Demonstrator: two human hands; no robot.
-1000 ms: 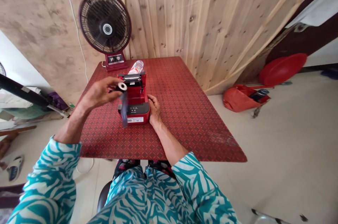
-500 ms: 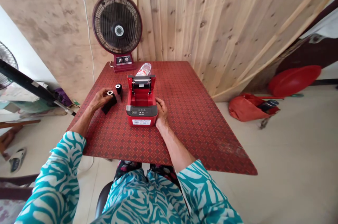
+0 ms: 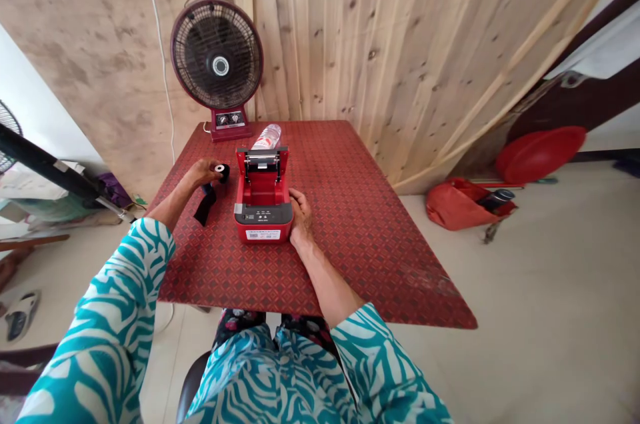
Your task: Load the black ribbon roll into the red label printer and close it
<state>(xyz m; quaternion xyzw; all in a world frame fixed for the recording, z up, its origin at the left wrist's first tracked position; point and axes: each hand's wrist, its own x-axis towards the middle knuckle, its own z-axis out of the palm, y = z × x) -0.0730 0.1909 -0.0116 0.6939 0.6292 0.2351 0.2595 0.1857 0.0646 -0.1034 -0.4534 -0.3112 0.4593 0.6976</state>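
Note:
A small red printer [image 3: 263, 201] with its lid raised sits on the red patterned table [image 3: 350, 224]. My right hand [image 3: 301, 217] rests against the printer's right side, fingers curled along it. My left hand [image 3: 203, 173] is to the left of the printer, fingers closed on a black ribbon roll [image 3: 221, 171] with a white core. A strip of black ribbon [image 3: 205, 204] trails from it down onto the table.
A dark red table fan [image 3: 218, 67] stands at the table's far edge, with a clear plastic bottle [image 3: 267, 136] lying behind the printer. On the floor to the right lie a red bag [image 3: 460, 204] and a red basin [image 3: 537, 151]. A wooden plank wall stands behind.
My left hand carried the ribbon from above the printer down to the table on its left. The right hand stayed on the printer's side.

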